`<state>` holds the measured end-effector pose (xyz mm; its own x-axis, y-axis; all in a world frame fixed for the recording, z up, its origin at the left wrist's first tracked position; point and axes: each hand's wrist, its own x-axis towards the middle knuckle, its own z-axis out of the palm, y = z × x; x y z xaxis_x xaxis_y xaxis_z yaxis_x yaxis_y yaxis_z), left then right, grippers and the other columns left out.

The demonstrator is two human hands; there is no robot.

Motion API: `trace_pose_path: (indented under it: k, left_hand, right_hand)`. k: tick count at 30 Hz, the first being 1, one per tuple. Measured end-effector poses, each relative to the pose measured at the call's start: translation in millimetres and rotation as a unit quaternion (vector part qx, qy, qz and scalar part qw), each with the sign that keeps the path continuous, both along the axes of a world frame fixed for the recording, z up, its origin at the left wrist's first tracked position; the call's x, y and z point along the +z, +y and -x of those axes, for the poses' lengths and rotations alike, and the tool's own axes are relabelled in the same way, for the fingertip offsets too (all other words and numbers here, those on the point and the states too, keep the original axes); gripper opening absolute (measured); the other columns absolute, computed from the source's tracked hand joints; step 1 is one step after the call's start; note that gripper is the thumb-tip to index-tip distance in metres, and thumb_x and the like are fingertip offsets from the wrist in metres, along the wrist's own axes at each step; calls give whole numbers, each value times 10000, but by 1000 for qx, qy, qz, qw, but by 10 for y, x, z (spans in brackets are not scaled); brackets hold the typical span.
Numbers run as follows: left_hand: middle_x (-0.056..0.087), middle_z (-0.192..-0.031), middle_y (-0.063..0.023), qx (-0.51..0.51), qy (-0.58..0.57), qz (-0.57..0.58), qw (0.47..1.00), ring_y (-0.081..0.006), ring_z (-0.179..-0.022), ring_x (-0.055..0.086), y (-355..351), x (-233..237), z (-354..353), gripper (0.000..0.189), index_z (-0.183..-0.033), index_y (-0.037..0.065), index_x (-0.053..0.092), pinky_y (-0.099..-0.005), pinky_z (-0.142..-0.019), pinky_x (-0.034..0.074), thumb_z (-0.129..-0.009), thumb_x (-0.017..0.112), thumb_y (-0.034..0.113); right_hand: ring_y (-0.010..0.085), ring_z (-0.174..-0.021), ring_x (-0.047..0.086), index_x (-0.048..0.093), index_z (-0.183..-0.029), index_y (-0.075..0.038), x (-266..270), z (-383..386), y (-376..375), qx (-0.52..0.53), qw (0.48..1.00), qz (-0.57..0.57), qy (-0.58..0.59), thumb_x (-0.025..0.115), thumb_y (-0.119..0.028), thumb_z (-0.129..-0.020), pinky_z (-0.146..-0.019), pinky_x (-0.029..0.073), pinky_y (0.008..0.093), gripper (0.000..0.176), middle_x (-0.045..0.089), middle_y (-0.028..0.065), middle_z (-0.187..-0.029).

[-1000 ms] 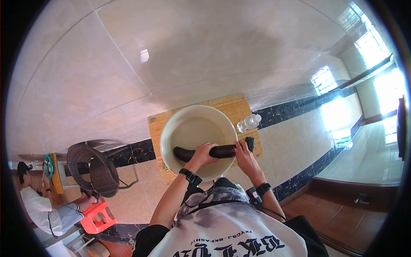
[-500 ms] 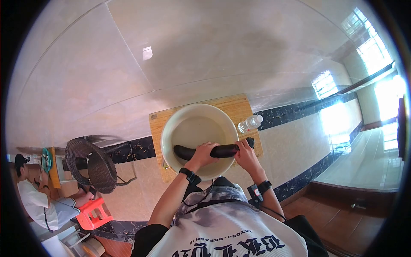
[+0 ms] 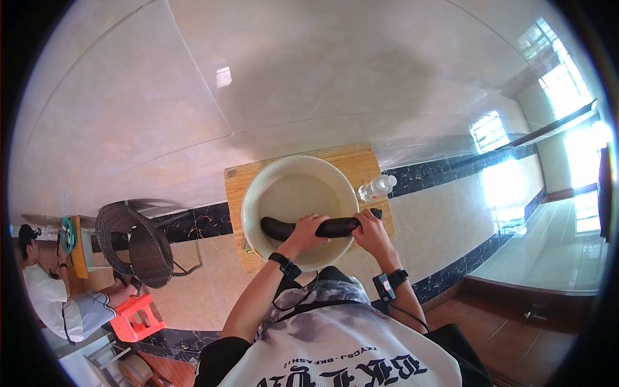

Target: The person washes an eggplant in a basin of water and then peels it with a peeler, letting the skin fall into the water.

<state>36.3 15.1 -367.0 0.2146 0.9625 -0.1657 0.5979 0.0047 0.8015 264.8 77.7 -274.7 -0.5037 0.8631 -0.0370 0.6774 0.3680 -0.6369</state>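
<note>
Held a long dark eggplant with both hands, low across the near side of a big pale basin. Wrapped left hand around its middle, inside the basin's outline; closed right hand around the stem-side length, at the basin's right rim. Had the rounded end inside the basin, toward its left side, with the stem tip out past the right rim. Saw no cut or peeling on exposed skin, so counted nothing done beyond a two-handed grip. Couldn't check the stretch under left hand, or confirm water in the basin. Couldn't size up remaining work from this view. Logged a wooden table under the basin, clear bottle just right of it, wicker chair well left, person by a red stool further left.
</note>
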Motion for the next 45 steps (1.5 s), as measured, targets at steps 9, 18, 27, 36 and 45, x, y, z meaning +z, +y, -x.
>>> trace_pose_path:
  k: [9,18,27,36,45]
  left_hand:
    - [634,-1201,-124,5,-9,-11,1000,-336,-1235,567,-25,-22,11,730,-1360,206,609,-508,-1060,378,-676,835,328]
    - [639,-1187,-114,22,-4,-31,999,-330,-1218,567,-33,-41,-17,749,-1358,163,631,-487,-1053,388,-658,870,278]
    - [639,-1141,-73,72,-28,-60,995,-297,-1166,576,-88,0,-39,718,-1303,186,679,-484,-1025,404,-615,881,229]
    - [648,-1076,-91,83,-42,-100,991,-347,-1068,605,9,197,-42,515,-1087,126,657,-472,-902,477,-597,799,54]
    - [684,-946,-71,9,-25,-118,993,-348,-985,640,-12,420,-45,448,-1059,145,627,-467,-834,478,-630,685,30]
  right_hand:
    - [442,-947,668,686,-1166,1,82,-107,44,41,999,-6,13,600,-9,-816,-850,554,490,360,666,216,-1038]
    - [433,-957,681,659,-1189,-9,-27,-141,6,30,999,-19,17,608,-11,-867,-846,564,480,326,682,200,-1085]
    - [426,-931,683,671,-1160,0,4,-88,-31,-1,999,-31,36,594,15,-847,-838,565,460,322,681,202,-1074]
    - [317,-757,671,701,-1094,-1,362,-149,59,51,996,51,43,684,-45,-801,-674,535,377,296,657,164,-954]
    - [155,-734,629,703,-1140,-3,415,-105,-22,55,972,153,169,805,-109,-857,-669,501,300,318,646,74,-923]
